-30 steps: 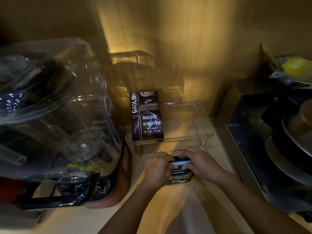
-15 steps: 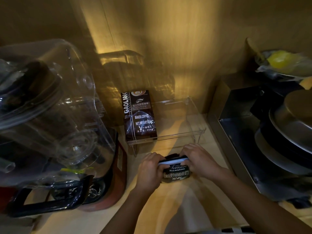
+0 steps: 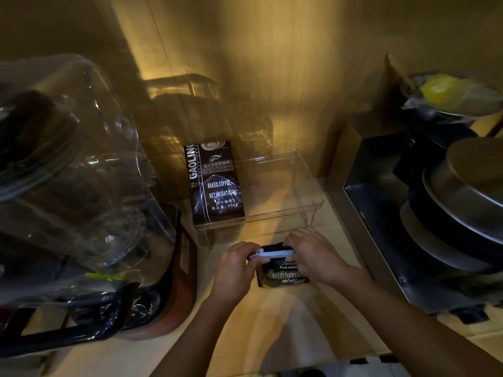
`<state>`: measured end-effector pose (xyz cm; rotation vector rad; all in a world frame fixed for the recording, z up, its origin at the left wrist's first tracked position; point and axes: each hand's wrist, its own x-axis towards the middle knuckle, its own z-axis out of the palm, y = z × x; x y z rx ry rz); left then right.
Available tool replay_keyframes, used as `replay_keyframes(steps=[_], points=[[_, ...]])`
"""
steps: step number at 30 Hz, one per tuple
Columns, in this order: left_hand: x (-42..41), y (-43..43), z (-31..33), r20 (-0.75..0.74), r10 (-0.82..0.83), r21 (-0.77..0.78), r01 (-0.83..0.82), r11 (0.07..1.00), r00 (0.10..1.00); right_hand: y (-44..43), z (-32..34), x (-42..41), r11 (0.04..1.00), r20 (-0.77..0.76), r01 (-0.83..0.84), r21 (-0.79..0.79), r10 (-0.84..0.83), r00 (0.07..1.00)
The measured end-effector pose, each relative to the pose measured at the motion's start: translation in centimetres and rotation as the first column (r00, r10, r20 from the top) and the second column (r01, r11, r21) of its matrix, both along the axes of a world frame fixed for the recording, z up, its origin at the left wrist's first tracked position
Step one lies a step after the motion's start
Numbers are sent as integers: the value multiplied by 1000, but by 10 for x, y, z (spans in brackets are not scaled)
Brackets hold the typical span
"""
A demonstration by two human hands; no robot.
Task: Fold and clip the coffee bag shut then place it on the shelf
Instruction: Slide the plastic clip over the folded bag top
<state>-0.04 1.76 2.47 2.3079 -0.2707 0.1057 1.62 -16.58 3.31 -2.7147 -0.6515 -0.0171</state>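
Small dark coffee bag (image 3: 283, 273) is held upright on the pale wooden counter (image 3: 272, 322), just in front of a clear acrylic shelf (image 3: 304, 186). White clip (image 3: 275, 253) is laid across the bag's top. Left hand (image 3: 234, 268) is closed on the clip's left end; right hand (image 3: 313, 257) is clamped over the right end and bag top. A larger glossy Gaolin coffee bag (image 3: 215, 183) is stood on the shelf's left half. Clear plastic blender jug (image 3: 76, 172) is crowded in left; stacked metal pans (image 3: 462, 202) right.
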Motion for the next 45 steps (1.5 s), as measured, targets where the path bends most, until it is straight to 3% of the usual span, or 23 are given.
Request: replay_keyframes(steps=[13,25,30,35,39,45], points=[[-2,-4,-2,145,-61,125,43,991,988,24,-3,-2,996,-32,-7,86,10,999],[-7,-16,-18,159,134,-21,-133,991,978,31,-5,2,993,13,33,111,-35,999],[-2,-13,-20,157,109,-67,-100,993,982,28,-10,5,988,32,57,143,-62,998],[11,-6,-25,43,74,-185,-64,981,996,22,-7,20,995,-23,-1,103,4,1000],[15,-1,-24,-89,60,-321,-86,943,994,4,0,30,995,-168,15,96,1,986],[18,0,-27,-332,-92,-556,-116,823,939,-31,-2,29,916,-385,222,335,-82,919]])
